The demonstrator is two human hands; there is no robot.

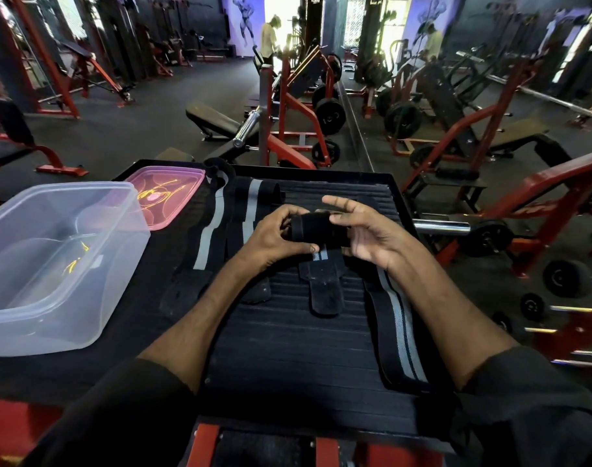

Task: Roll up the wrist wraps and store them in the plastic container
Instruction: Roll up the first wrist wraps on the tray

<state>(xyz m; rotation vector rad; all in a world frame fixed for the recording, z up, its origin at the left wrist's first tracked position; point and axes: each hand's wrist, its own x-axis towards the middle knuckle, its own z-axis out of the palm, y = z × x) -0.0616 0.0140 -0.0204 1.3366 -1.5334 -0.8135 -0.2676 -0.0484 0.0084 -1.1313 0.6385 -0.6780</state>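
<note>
A partly rolled black wrist wrap [316, 229] is held above the black ribbed platform [308, 348]. My left hand [276, 235] pinches its left end with curled fingers and thumb. My right hand [365, 230] cups the roll's right end, its index finger stretched over the top. The wrap's unrolled tail [323, 288] hangs down onto the platform. Three more black wraps with a grey stripe lie flat: two on the left [210, 230] [249, 214] and one on the right [397, 326]. The clear plastic container [52, 261] stands open at the left, with nothing in it.
A pink lid [164, 195] lies behind the container. Red and black gym machines, benches and weight plates [330, 114] surround the platform. A barbell end [443, 227] sticks in from the right. A person [269, 38] stands far back.
</note>
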